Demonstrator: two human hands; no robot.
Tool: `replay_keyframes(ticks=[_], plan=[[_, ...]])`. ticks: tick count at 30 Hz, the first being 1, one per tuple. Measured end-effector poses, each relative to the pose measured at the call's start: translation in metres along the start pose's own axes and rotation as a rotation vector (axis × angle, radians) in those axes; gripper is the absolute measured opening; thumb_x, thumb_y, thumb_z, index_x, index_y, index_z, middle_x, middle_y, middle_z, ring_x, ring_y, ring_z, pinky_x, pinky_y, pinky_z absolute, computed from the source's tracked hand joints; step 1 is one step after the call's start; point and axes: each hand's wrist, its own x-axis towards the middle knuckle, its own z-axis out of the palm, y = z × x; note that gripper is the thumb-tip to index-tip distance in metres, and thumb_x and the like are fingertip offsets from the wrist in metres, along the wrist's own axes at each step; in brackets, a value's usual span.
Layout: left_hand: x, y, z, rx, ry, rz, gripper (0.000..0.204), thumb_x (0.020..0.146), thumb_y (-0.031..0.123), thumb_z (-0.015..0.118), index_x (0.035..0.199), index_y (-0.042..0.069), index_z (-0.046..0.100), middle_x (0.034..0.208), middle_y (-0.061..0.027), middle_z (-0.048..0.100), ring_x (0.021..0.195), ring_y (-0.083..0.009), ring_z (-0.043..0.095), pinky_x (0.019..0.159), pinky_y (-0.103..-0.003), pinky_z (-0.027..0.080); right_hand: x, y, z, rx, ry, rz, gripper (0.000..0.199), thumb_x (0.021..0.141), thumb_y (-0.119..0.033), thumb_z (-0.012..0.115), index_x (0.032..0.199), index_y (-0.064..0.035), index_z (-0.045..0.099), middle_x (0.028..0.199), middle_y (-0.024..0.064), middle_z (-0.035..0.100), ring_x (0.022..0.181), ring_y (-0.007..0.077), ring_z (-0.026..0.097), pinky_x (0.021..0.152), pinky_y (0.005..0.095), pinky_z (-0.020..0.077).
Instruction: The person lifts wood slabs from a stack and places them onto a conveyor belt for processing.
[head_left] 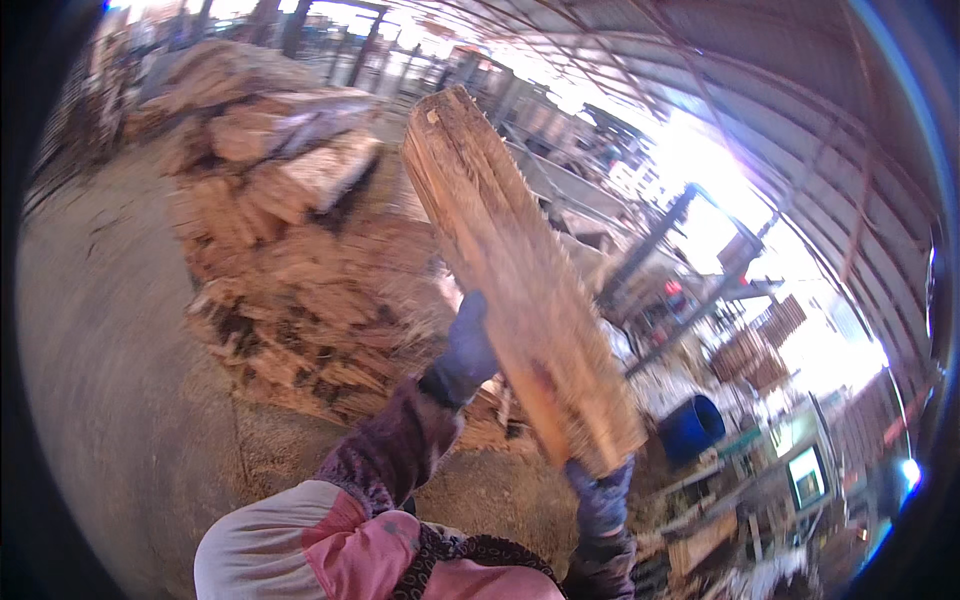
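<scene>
A thick, rough-sawn wooden slab (515, 275) is held up in front of me, tilted with its far end toward the upper left. My left hand (468, 345), in a dark blue glove, grips its left edge about midway along. At the near end, my right hand (602, 497), gloved in blue too, closes around the slab's lower end. The fingers of both hands are partly hidden by the wood. Beyond the slab and to its left lies a large stack of split, rough timber pieces (290, 270).
Dusty floor (100, 370) stretches along the left. On the right are a blue barrel (692, 430), a slanting metal frame (650, 240) and a machine bench (735, 470) with a lit screen (806, 476). Wood scraps (700, 545) lie at the lower right. A corrugated roof (800, 110) hangs overhead.
</scene>
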Motion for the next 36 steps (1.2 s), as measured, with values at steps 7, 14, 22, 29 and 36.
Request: replay_keyframes(ticks=[7,14,22,29,36], plan=[[-0.101,-0.140,-0.059,0.355,0.125,-0.577,0.045,0.090,0.022,0.058,0.131,0.004,0.049,0.116,-0.0072,0.062,0.105,-0.0193,0.060,0.092,-0.033,0.049,-0.104,0.012,-0.099,0.676,0.129,0.427,0.095,0.077,-0.020,0.073,0.153,-0.0100,0.018,0.151,0.0168,0.031,0.138,0.0310,0.033,0.112,0.0434,0.0261],[-0.162,-0.353,0.033,0.511,-0.074,-0.966,0.070,0.077,0.008,0.076,0.138,0.003,0.042,0.122,-0.0052,0.059,0.108,-0.0165,0.057,0.093,-0.031,0.049,-0.224,0.065,-0.149,0.323,0.891,0.458,0.070,0.083,-0.001,0.069,0.143,-0.0042,0.033,0.134,0.0091,0.049,0.119,0.0194,0.049,0.099,0.0336,0.0438],[-0.123,-0.530,0.091,0.915,-0.828,-0.860,0.089,0.084,0.038,0.074,0.148,0.002,0.025,0.151,-0.0165,0.033,0.140,-0.0244,0.030,0.115,-0.037,0.025,-0.272,0.134,-0.386,0.315,1.049,0.497,0.049,0.092,-0.030,0.060,0.128,0.0018,0.052,0.123,0.0094,0.057,0.111,0.0202,0.054,0.098,0.0338,0.0433],[-0.146,-0.464,0.034,1.024,-0.780,-1.249,0.081,0.087,0.040,0.070,0.146,0.002,0.030,0.146,-0.0161,0.041,0.134,-0.0250,0.040,0.112,-0.039,0.032,-0.347,0.386,-0.543,-0.879,0.717,0.889,0.063,0.093,-0.035,0.060,0.136,0.0085,0.041,0.141,0.0252,0.042,0.134,0.0301,0.038,0.110,0.0361,0.0324],[-0.227,-0.288,-0.048,1.238,-0.061,-1.457,0.081,0.086,0.045,0.070,0.146,0.008,0.032,0.133,-0.0182,0.053,0.126,-0.0262,0.049,0.106,-0.039,0.040,-0.278,0.357,-0.503,-1.132,0.482,1.032,0.063,0.091,-0.048,0.051,0.122,0.0065,0.055,0.125,0.0301,0.055,0.118,0.0442,0.051,0.101,0.0464,0.0396]])
